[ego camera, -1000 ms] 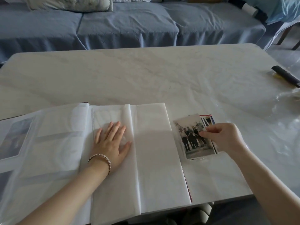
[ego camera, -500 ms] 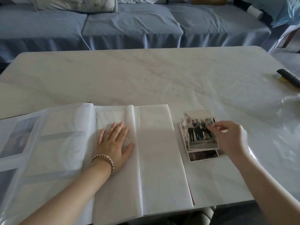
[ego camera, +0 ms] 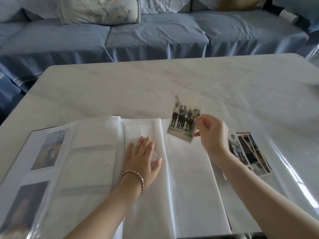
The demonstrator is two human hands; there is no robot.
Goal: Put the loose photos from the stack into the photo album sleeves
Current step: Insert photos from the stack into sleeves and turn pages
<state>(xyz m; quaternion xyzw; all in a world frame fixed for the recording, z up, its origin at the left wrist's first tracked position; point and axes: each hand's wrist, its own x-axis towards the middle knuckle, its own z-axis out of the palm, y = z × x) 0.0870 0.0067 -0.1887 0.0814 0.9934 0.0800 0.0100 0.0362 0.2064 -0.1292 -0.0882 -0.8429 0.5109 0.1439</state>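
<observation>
The left hand [ego camera: 141,159] lay flat on the album [ego camera: 93,169]; the right hand [ego camera: 213,135] pinched one photo [ego camera: 183,121] above it. Two sleeves [ego camera: 49,149] looked filled, with a stack [ego camera: 250,152] left to do.

The left grip [ego camera: 141,159] lies flat, palm down, its fingers straight and close together, the thumb spread out to the side. Its bare forearm stretches back to the lower left. The right grip [ego camera: 212,133] is held up, wrist slightly bent, pinching the right edge of a photo [ego camera: 183,123] between thumb and fingertips. Its bare forearm stretches back to the lower right.
</observation>
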